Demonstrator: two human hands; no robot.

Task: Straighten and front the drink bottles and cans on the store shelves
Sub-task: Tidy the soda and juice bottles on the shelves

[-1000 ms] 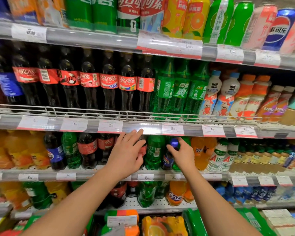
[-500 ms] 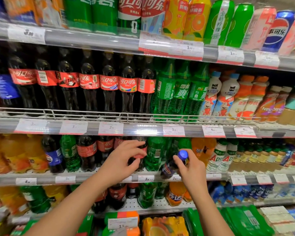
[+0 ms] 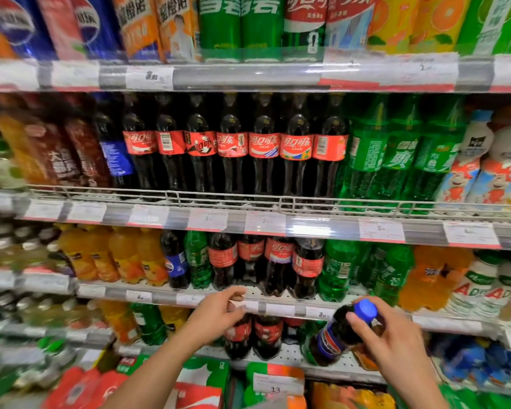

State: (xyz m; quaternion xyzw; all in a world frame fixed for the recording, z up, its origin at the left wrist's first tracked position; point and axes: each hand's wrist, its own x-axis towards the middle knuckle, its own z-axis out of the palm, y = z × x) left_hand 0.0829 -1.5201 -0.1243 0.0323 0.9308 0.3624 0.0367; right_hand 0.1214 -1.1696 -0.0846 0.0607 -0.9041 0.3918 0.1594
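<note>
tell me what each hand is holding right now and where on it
The right hand grips a blue-capped cola bottle by its neck, just under the cap, tilted off the shelf. The left hand holds nothing, its fingers loosely curled.

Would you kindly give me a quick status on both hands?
Right hand grips blue-capped cola bottle, tilted, off the shelf. Left hand empty at shelf edge. Nothing blocking.

Blue-capped cola bottle [image 3: 341, 335] now off the shelf, tilted in right hand [image 3: 391, 338].

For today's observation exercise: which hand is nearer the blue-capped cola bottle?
Right. The right hand grips the blue-capped cola bottle at its neck; the left hand is apart, off to its left.
</note>
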